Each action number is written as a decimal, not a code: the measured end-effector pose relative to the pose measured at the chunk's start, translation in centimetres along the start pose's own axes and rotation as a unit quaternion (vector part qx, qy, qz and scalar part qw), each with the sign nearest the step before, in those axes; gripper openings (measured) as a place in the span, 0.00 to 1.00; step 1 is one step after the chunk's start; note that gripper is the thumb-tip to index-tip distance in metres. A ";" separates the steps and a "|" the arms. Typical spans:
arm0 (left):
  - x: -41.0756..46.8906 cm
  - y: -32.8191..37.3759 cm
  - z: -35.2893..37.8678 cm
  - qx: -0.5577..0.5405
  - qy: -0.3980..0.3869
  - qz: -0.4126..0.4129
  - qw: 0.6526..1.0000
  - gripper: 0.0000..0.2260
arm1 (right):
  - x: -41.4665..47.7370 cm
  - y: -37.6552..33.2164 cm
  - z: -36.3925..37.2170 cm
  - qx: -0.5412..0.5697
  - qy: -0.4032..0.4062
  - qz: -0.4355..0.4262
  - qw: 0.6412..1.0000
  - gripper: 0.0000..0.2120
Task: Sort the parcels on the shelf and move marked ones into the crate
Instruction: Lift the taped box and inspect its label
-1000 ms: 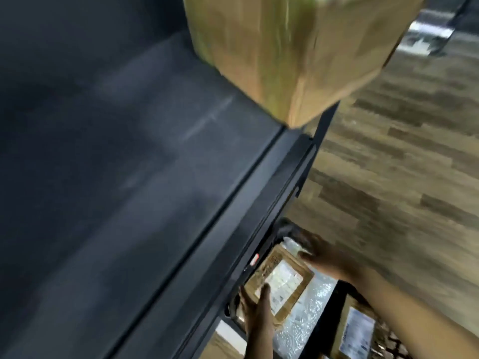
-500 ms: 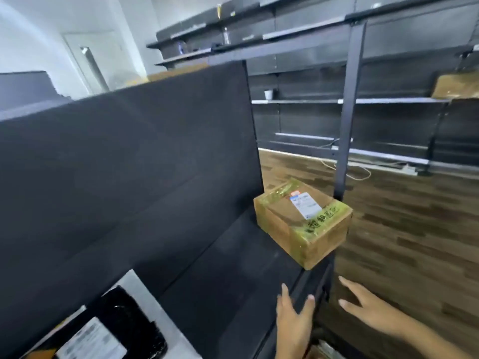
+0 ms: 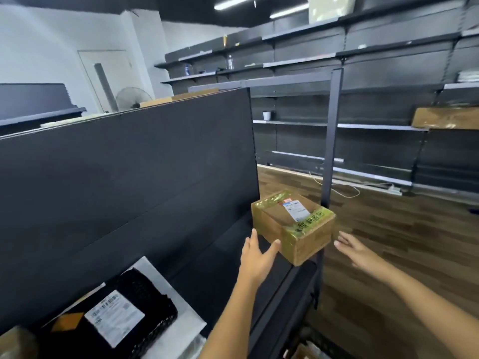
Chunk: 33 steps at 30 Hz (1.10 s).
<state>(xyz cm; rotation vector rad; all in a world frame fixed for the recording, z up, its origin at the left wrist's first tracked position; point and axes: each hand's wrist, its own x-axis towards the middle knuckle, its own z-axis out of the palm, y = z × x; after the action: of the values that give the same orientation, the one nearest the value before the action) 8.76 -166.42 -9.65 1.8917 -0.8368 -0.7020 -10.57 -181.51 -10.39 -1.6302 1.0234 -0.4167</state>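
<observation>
We reach both arms toward cardboard box (image 3: 293,225) at far end of dark shelf (image 3: 202,257), its near corner jutting over shelf edge. Box carries white label (image 3: 296,209) on top, yellow-green tape across edges. Our left hand (image 3: 256,257) at box's left face, fingers (image 3: 252,238) spread, thumb touching lower edge. Our right hand (image 3: 360,252) just beside box's right side, fingers spread, not touching. Black parcel (image 3: 121,312) with white label lies on shelf near us, lower left. Wood floor (image 3: 388,242) to right.
</observation>
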 end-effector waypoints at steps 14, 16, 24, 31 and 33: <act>0.6 -0.9 -4.2 0.021 0.048 -0.025 0.998 0.39 | 0.9 1.9 0.6 0.163 0.042 0.024 0.985 0.34; 0.9 -1.2 -4.3 0.007 0.053 -0.039 0.998 0.38 | 1.3 2.3 0.8 0.179 0.050 0.031 0.982 0.36; 7.2 -3.1 -4.5 -0.034 0.058 -0.096 0.993 0.36 | 5.5 4.6 2.1 0.255 0.079 0.147 0.953 0.43; 17.2 -4.9 -3.1 -0.072 0.044 -0.138 0.987 0.37 | 13.5 6.1 5.1 0.286 0.113 0.215 0.927 0.42; 19.6 -5.7 -1.3 -0.087 0.024 -0.149 0.985 0.38 | 16.2 6.4 6.2 0.301 0.122 0.206 0.923 0.46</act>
<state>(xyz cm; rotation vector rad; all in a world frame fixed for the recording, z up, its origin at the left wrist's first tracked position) 23.08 -179.16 -16.76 1.8833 -0.4487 -0.8769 0.43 -190.63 -22.05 -0.7999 1.2369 -0.5866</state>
